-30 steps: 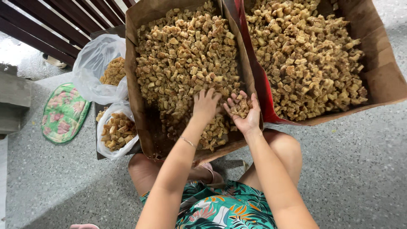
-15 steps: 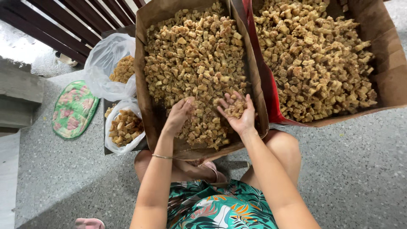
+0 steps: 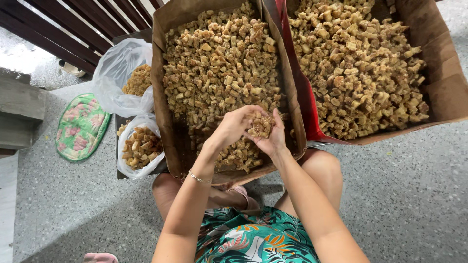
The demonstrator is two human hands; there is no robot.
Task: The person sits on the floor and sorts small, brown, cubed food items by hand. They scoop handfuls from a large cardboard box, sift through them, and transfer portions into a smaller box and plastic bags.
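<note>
Changed over the last second: left hand (image 3: 234, 124) no longer flat on the pile; lifted and swung across to meet the right hand (image 3: 270, 139). Both now joined above the near end of the left cardboard box (image 3: 161, 97).

Right hand cupped palm-up, holding a small heap of brown chunks (image 3: 261, 125). Left hand curled narrow, fingertips touching that heap from the left side; whether pinching a single piece or just pressing on it, cannot tell.

A second ago right palm carried chunks too, a bit further toward the body; now raised slightly and closer to the left hand. Heap looks the same size or a little tighter.

Judgement: shift from gathering off the pile to working over a handful held in the palm. Bulk of the chunks in the box, directly under and beyond both hands.

Around the hands:
- Second cardboard box (image 3: 438, 73), also full of chunks, to the right of the right hand, red lining along its near wall.
- Two clear plastic bags left of the left hand: upper bag (image 3: 114, 78), lower bag (image 3: 127, 168), each part-filled with chunks.
- Patterned green-and-pink mat (image 3: 80, 126) on the floor (image 3: 414, 195), well left of both.
- Thin bracelet (image 3: 200, 178) on left wrist.
</note>
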